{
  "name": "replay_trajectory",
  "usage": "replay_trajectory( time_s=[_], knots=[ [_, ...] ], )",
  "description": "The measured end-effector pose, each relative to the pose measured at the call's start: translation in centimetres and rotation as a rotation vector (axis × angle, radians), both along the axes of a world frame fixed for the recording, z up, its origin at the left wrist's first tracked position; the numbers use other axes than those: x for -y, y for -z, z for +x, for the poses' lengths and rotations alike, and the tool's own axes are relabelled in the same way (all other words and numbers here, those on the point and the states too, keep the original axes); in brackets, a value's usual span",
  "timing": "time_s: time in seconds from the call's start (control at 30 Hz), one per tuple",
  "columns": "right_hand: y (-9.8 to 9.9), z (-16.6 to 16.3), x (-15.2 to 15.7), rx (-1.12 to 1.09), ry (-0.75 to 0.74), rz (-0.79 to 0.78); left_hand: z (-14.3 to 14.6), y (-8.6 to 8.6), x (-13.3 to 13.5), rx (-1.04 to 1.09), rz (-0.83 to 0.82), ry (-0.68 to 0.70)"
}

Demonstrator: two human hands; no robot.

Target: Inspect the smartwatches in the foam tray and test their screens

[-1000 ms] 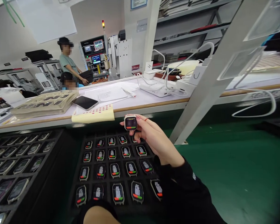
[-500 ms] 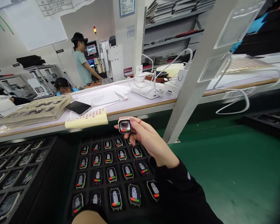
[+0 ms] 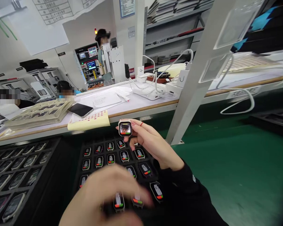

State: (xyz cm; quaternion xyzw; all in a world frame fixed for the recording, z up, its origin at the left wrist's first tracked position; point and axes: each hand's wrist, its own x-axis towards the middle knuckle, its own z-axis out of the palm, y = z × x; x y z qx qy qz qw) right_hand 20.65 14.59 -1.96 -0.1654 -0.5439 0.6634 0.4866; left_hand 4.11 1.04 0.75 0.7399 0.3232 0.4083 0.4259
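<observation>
Foam tray (image 3: 92, 158) below. Left hand (image 3: 103, 188), blurred, above it: fingers parted, nothing seen between them. Right hand (image 3: 153, 141): pinching watch (image 3: 125, 128) near tray's far end; thumb at case side should leave screen (image 3: 125, 127) unobstructed.

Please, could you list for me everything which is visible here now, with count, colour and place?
bench: one, white top, across the middle
middle tray: one, black, below the bench
tray watches: at least fifteen, dark screens, in the middle tray
held watch: one, light case, raised above the middle tray
left tray: one, black, lower left, with more watches
phone: one, dark screen, on the bench
yellow sheet: one, yellow, bench edge
papers: several, white, on the bench
boxes with cables: several, white, on the bench
post: one, pale grey, right
shelves: several, grey, background
co-workers: three, partly hidden, background
floor: green, right
right hand: one, black sleeve, gripping the held watch
left hand: one, blurred, foreground
</observation>
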Motion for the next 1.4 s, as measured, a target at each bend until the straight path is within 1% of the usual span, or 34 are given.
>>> replay_trajectory(
  time_s=[0.03,0.07,0.1,0.13,0.17,0.23,0.3,0.43,0.5,0.57,0.63,0.73,0.8,0.87,1.03,1.2,1.3,1.4],
  knots=[
    [0.0,-0.2,0.1,-0.008,-0.019,0.001,0.0,0.1,-0.9,-0.047,0.046,-0.185],
    [0.1,-0.4,0.2,-0.01,-0.041,0.004,-0.1,0.4,-1.8,-0.137,0.137,-0.438],
    [0.1,-0.6,0.3,-0.005,-0.065,0.009,-0.1,0.7,-2.8,-0.236,0.213,-0.634],
    [0.1,-0.7,0.4,0.005,-0.09,0.016,-0.2,1.2,-3.7,-0.297,0.256,-0.727],
    [0.1,-0.8,0.5,0.017,-0.11,0.023,-0.3,1.6,-4.5,-0.321,0.274,-0.76],
    [0.1,-1.0,0.6,0.039,-0.136,0.035,-0.6,2.2,-5.5,-0.313,0.257,-0.734],
    [0.2,-1.0,0.7,0.045,-0.14,0.05,-0.8,2.4,-5.8,-0.292,0.254,-0.691],
    [0.2,-1.0,0.6,0.089,-0.097,0.098,-0.5,2.1,-5.5,-0.277,0.343,-0.654],
    [0.2,-0.9,0.6,0.113,-0.079,0.122,-0.3,2.0,-5.4,-0.24,0.345,-0.653],
    [0.1,-0.6,0.7,0.137,-0.035,0.154,-0.1,2.1,-5.5,-0.164,0.292,-0.654],
    [0.0,-0.2,0.7,0.164,0.052,0.225,-0.1,2.1,-5.6,-0.056,0.203,-0.666],
    [0.1,0.2,0.8,0.198,0.144,0.417,-0.3,1.9,-5.8,0.125,0.034,-0.663],
    [0.1,0.2,0.9,0.213,0.148,0.553,-0.4,1.8,-5.9,0.218,-0.053,-0.638],
    [0.2,0.0,0.9,0.211,0.157,0.643,-0.6,1.6,-6.0,0.266,-0.095,-0.624],
    [0.0,-0.4,1.1,0.21,0.259,0.711,-0.6,1.6,-6.0,0.299,-0.11,-0.622],
    [-0.2,-0.3,1.3,0.232,0.339,0.758,-0.4,1.6,-5.8,0.215,-0.03,-0.642],
    [-0.3,-0.1,1.4,0.259,0.366,0.804,-0.3,1.7,-5.7,0.157,-0.004,-0.644],
    [-0.4,0.3,1.4,0.288,0.357,0.839,-0.3,1.6,-5.7,0.194,-0.05,-0.644]
  ],
)
